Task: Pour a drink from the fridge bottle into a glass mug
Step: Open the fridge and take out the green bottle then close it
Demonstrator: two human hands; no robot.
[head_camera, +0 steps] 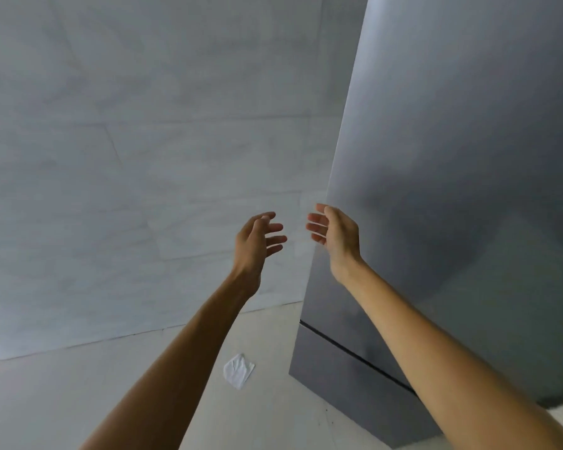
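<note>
A tall grey fridge (452,157) fills the right side of the view, its doors closed, with a dark seam between the upper door and the lower drawer. My right hand (335,235) is raised at the fridge's left edge, fingers apart and holding nothing; whether it touches the edge is unclear. My left hand (257,238) hovers just left of it, fingers spread and empty, in front of the wall. No bottle or glass mug is in view.
A pale marble-tiled wall (127,157) stands left of the fridge. A crumpled white paper or cloth (238,370) lies on the light floor (78,401) near the fridge's bottom corner.
</note>
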